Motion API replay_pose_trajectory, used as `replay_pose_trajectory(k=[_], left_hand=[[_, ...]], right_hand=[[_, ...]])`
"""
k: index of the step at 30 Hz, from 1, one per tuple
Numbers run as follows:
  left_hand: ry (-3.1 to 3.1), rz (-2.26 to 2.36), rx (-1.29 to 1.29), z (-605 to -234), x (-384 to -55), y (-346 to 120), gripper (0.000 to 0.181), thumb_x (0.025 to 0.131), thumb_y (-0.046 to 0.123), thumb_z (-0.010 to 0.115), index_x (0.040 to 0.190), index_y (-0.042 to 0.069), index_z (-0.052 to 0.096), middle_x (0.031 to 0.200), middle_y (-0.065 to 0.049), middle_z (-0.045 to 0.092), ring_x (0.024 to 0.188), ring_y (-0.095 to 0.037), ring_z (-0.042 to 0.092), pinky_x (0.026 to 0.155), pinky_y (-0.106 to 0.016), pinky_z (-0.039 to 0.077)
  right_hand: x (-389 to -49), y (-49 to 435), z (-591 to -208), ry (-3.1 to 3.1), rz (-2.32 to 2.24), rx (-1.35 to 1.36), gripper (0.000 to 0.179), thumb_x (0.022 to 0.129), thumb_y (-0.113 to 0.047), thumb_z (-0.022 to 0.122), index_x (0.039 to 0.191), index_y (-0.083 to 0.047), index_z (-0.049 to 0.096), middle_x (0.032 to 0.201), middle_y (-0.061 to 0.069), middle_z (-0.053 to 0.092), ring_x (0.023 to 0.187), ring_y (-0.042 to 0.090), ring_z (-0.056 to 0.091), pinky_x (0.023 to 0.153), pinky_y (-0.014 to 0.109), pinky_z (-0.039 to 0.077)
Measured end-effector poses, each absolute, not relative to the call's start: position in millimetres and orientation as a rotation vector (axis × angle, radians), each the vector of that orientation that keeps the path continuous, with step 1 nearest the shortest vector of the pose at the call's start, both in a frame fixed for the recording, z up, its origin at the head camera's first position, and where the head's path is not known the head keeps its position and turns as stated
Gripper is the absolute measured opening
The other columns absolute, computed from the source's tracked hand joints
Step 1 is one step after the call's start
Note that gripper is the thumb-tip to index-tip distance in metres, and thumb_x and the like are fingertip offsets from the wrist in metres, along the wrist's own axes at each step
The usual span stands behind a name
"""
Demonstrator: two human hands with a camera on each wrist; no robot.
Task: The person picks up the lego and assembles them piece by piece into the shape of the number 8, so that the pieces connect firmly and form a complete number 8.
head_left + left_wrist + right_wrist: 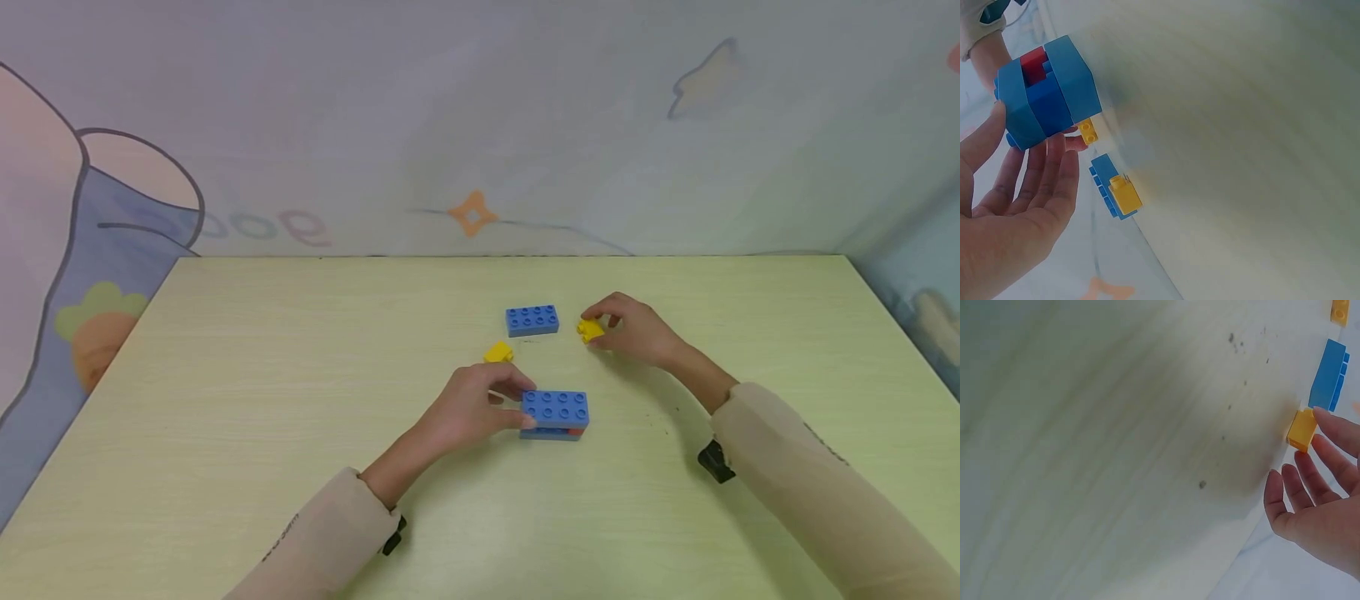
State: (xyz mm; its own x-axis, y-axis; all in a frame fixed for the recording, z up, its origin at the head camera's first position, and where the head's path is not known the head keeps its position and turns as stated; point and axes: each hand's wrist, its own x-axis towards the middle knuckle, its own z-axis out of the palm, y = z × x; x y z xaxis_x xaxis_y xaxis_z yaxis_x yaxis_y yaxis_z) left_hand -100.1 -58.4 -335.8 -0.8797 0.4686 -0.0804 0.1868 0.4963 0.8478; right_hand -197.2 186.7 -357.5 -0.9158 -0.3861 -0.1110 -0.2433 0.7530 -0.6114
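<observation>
My left hand [468,408] grips a stack of toy building bricks [555,410] near the middle of the table, its thumb at the near side and its fingers behind. In the left wrist view, the stack's two long blue bricks have a red brick [1034,65] and a smaller blue brick [1049,103] between them. Farther back and to the right, my right hand [637,333] pinches a small yellow brick [590,330] between thumb and fingertips. The right wrist view shows that yellow brick [1302,429] close over the tabletop, its studs turned sideways.
A loose blue brick [532,320] stands studs up behind the stack. Just beyond my left fingers, another yellow brick [498,352] lies on its side. The pale wooden table [262,375] ends at a printed cloth backdrop [360,125].
</observation>
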Motion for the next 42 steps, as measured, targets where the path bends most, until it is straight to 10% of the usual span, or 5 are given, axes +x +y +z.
replay_pose_trajectory(k=[23,42], left_hand=[[2.444,1.314,0.540,-338,-101,-58,0.028,0.079,0.010,0.071,0.105,0.005,0.064,0.100,-0.002,0.062,0.095,-0.019,0.058,0.084,-0.030,0.048],[2.448,1.317,0.533,-337,-102,-58,0.027,0.078,0.010,0.072,0.104,0.004,0.064,0.098,-0.002,0.063,0.093,-0.019,0.059,0.084,-0.031,0.048]], right_hand=[[-175,202,-351,2.671,-0.986,-0.577,0.030,0.076,-0.013,0.074,0.101,0.000,0.065,0.085,0.005,0.058,0.075,0.020,0.050,0.062,0.028,0.041],[-127,189,-317,2.443,-1.247,-0.848,0.028,0.081,-0.006,0.068,0.108,-0.003,0.063,0.099,0.002,0.062,0.084,0.018,0.054,0.070,0.027,0.049]])
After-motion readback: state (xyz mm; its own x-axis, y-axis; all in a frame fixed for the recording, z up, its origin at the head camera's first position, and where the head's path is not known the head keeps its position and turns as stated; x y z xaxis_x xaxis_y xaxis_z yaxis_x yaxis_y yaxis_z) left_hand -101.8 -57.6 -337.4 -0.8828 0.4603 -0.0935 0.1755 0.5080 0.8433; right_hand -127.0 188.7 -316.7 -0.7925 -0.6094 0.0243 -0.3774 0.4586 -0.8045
